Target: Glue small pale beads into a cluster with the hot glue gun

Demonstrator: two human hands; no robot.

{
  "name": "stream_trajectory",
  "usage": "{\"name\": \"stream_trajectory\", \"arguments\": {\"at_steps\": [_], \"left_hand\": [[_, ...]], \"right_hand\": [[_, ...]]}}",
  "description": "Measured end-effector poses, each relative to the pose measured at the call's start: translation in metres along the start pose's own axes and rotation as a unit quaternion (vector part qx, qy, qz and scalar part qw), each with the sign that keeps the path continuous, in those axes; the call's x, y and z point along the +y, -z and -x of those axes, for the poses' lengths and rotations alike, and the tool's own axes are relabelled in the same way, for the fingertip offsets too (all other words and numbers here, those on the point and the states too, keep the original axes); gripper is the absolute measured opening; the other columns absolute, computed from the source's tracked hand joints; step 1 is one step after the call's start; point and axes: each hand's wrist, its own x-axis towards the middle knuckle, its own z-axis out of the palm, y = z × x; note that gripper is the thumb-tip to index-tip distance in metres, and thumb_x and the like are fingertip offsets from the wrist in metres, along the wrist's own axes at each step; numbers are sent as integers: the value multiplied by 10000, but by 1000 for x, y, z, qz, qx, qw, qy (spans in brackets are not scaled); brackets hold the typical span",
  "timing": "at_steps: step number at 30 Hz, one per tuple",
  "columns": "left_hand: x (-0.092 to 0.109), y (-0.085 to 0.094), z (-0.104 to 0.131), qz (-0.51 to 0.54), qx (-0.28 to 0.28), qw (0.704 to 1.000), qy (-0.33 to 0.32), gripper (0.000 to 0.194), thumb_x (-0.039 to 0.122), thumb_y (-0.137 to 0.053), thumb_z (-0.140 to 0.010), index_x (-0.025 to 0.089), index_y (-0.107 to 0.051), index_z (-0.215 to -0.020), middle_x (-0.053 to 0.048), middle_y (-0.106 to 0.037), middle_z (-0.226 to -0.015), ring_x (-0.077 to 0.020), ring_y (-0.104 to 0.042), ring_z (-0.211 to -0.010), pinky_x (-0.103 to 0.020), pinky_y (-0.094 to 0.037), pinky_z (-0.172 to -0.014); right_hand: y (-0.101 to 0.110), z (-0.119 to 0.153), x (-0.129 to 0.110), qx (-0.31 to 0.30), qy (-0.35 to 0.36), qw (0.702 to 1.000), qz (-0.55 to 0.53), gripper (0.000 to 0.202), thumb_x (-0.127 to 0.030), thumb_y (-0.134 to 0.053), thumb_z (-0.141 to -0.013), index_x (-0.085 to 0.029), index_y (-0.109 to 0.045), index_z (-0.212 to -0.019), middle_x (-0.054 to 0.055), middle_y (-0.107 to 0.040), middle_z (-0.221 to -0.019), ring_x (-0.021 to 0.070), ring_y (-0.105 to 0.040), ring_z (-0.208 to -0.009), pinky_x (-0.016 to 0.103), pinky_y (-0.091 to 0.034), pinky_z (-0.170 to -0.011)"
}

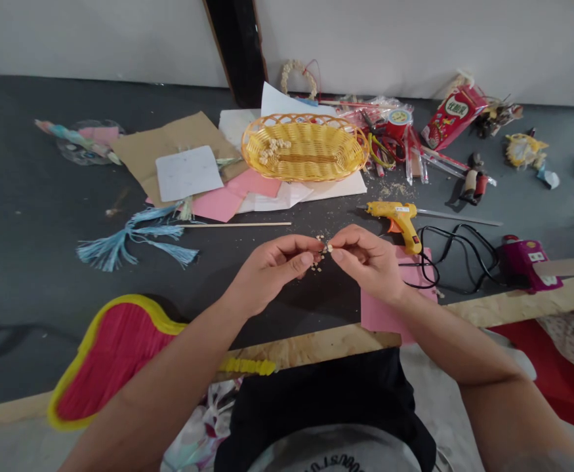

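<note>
My left hand (279, 265) and my right hand (368, 259) meet over the dark table, each closed in a pinch. A tiny pale piece (329, 248) shows at my right fingertips. A small darker bit lies at the left fingertips, too small to name. Pale crumbs (318, 269) are scattered on the table just under the fingers. Beyond my hands stands a yellow woven basket (311, 147) with a small cluster of pale pieces (274, 150) at its left end. A yellow glue gun (395, 219) rests right of my right hand.
Pink paper (378, 311) lies under my right wrist. The black cord (444, 249) loops toward a purple box (525, 262). Left are a blue tassel (119, 242), a thin stick (237, 225) and a red-and-yellow fan shape (119, 354). Pliers (474, 183) and a red carton (456, 115) sit back right.
</note>
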Motion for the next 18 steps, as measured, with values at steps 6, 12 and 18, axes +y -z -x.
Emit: {"name": "stream_trajectory", "arguments": {"at_steps": [6,12,18], "left_hand": [[0,-2,1,-15,-24,1000,-3,334,470,-829,-736,189,-778,-910,-25,-689,-805,-108,-521,-662,-250,-422,-641],[0,-2,0,-33,-29,999,4,295,424,-824,-753,155,-709,-792,10,-607,-717,-91,-472,-646,-227,-365,-617],[0,-2,1,-57,-28,998,-8,300,428,-780,-793,150,-672,-752,20,-552,-662,-96,-428,-617,-239,-309,-584]], "right_hand": [[-2,0,1,-17,88,994,60,65,-167,-650,-909,-206,-683,-949,17,-694,-822,120,-628,-754,269,-522,-691],[-1,0,2,-46,105,989,95,90,-153,-632,-916,-206,-666,-980,15,-687,-820,131,-633,-767,284,-522,-697],[-2,0,2,-63,106,989,82,84,-173,-654,-917,-199,-663,-996,26,-689,-858,120,-620,-738,274,-523,-689]]}}
